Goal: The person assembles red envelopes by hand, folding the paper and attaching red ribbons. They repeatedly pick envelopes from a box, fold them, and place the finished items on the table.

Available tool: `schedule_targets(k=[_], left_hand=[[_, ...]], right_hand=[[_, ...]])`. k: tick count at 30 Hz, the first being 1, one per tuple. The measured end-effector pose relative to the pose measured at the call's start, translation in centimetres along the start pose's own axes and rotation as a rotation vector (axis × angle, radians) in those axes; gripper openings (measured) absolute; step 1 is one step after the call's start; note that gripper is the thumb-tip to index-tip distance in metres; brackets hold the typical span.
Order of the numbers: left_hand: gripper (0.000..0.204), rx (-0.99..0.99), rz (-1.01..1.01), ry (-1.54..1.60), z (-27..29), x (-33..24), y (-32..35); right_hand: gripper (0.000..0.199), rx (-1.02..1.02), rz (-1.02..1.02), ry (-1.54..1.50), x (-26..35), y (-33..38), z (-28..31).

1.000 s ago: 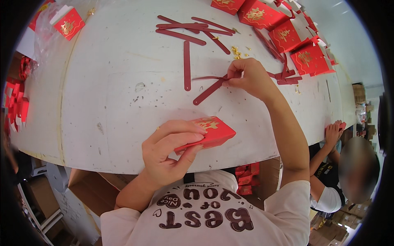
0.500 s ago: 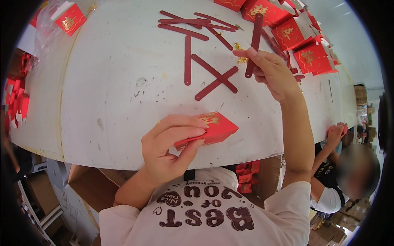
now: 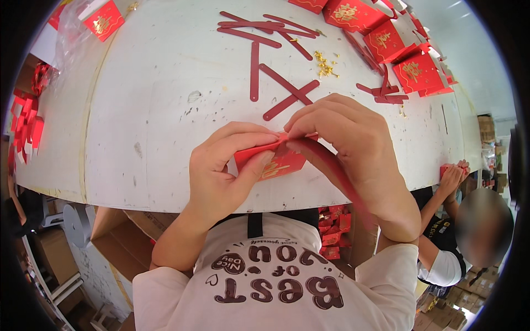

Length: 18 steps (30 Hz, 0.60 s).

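Note:
Near the table's front edge my left hand (image 3: 223,165) grips a small red paper box (image 3: 282,165) with gold print, thumb in front and fingers behind. My right hand (image 3: 350,140) pinches one end of a dark red strap (image 3: 337,168) against the top of that box. The strap curves down along my right palm toward the wrist. My fingertips cover the spot where strap and box meet, so whether they are joined is hidden. Beyond my hands lie two crossed straps (image 3: 289,88), one upright strap (image 3: 254,71) and a loose pile of straps (image 3: 251,26).
Small gold fasteners (image 3: 326,65) lie in a heap beyond my right hand. Red boxes (image 3: 386,41) line the far right, with more straps (image 3: 383,92) beside them. An open carton (image 3: 124,243) stands below the table edge at left. A co-worker's hands (image 3: 455,172) are at right.
My right hand has come down and nearer from above the gold fasteners, bringing the strap to the box. The box has turned in my left hand, and the strap is now bent.

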State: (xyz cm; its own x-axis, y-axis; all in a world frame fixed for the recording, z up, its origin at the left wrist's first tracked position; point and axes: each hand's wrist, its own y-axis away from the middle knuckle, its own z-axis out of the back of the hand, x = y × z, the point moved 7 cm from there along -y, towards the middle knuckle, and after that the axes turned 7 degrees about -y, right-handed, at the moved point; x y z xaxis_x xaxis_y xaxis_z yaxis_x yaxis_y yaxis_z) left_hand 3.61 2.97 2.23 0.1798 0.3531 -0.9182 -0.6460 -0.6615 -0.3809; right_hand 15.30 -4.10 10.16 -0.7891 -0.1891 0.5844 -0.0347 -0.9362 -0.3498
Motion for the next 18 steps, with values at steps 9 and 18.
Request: schedule_targets(k=[9,18], left_hand=[[0.019,0.040,0.040,-0.048,0.2,-0.2,-0.3],[0.015,0.010,-0.160,-0.164,-0.2,-1.0,-0.6]], right_hand=[[0.024,-0.015,0.103,0.005,1.3,-0.3,-0.6],[0.016,-0.459,-0.490,-0.106,-15.4,1.9,6.1]])
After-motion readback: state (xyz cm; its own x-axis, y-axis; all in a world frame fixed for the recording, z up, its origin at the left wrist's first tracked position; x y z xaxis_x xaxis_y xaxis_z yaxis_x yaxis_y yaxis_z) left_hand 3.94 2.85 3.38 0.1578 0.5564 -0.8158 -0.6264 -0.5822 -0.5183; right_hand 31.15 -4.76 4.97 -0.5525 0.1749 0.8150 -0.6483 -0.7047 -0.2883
